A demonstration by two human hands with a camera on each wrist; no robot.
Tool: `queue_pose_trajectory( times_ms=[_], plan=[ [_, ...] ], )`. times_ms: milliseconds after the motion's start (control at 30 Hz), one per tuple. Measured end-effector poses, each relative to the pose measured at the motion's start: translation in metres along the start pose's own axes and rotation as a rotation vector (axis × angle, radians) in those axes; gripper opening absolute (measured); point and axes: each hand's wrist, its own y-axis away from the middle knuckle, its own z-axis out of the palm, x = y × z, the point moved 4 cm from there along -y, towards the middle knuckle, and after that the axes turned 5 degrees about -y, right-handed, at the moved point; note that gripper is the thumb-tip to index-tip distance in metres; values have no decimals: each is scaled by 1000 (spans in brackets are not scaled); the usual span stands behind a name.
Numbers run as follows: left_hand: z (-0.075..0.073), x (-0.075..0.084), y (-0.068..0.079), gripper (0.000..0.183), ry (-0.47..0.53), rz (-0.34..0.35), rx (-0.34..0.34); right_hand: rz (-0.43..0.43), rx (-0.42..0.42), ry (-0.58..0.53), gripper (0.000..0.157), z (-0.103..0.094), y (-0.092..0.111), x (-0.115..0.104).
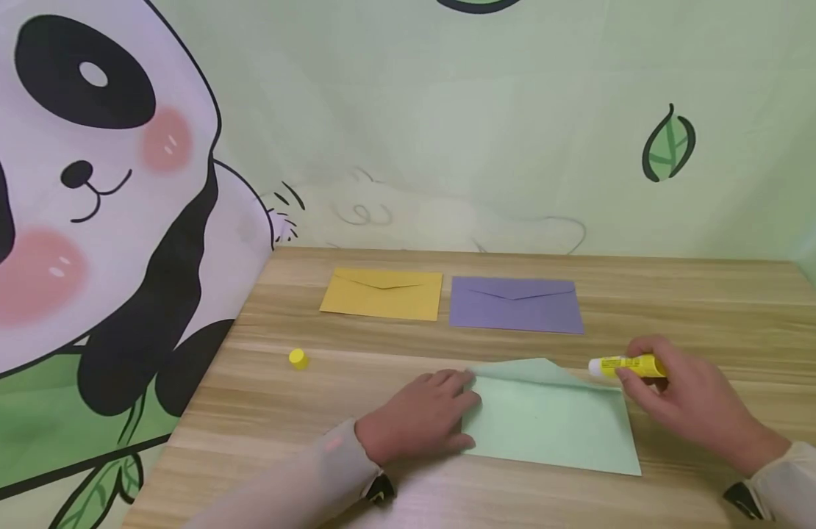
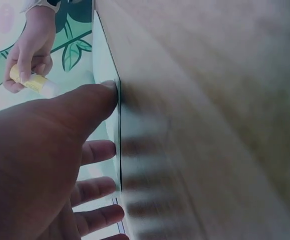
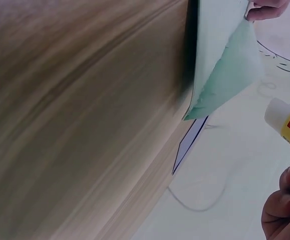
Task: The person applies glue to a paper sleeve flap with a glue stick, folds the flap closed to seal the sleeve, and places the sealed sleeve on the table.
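Observation:
A light green envelope (image 1: 547,422) lies on the wooden table with its flap (image 1: 527,369) raised along the far edge. My left hand (image 1: 424,415) rests on the envelope's left edge, its fingers spread and fairly straight. In the left wrist view the thumb (image 2: 97,97) touches that edge. Above the envelope's right end, my right hand (image 1: 692,397) holds a yellow glue stick (image 1: 629,366) between thumb and fingers. Its uncapped white end (image 3: 279,114) points left, toward the flap. The right wrist view shows the flap (image 3: 232,70) standing up from the envelope body.
Farther back lie a yellow envelope (image 1: 381,297) and a purple envelope (image 1: 514,312), side by side. A small yellow cap (image 1: 298,358) sits on the table (image 1: 249,411) to the left. Behind the table is a wall (image 1: 414,132) with a panda picture.

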Motion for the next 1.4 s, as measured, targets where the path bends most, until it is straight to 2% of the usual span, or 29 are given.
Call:
queue_pose_trajectory(
  times_ms=[333, 433, 667, 900, 1000, 1267, 1400],
  plan=[
    [4, -5, -2, 65, 55, -24, -48, -1, 1, -1, 33, 3, -1, -2],
    [4, -5, -3, 66, 31, -13, -50, -2, 0, -1, 33, 4, -2, -4],
    [2, -3, -6, 61, -72, 39, 2, -14, -23, -12, 33, 8, -9, -10],
    [4, -12, -13, 89, -9, -33, -52, -34, -60, -38, 33, 15, -19, -21],
    [3, -16, -17, 98, 7, -44, -63, -51, -62, -39, 33, 17, -22, -27],
    [2, -22, -23, 108, 56, -49, -81, -89, -93, -35, 32, 25, -31, -38],
    [4, -24, -24, 112, 41, -59, -90, -108, -121, -38, 30, 29, -36, -45]
  ],
)
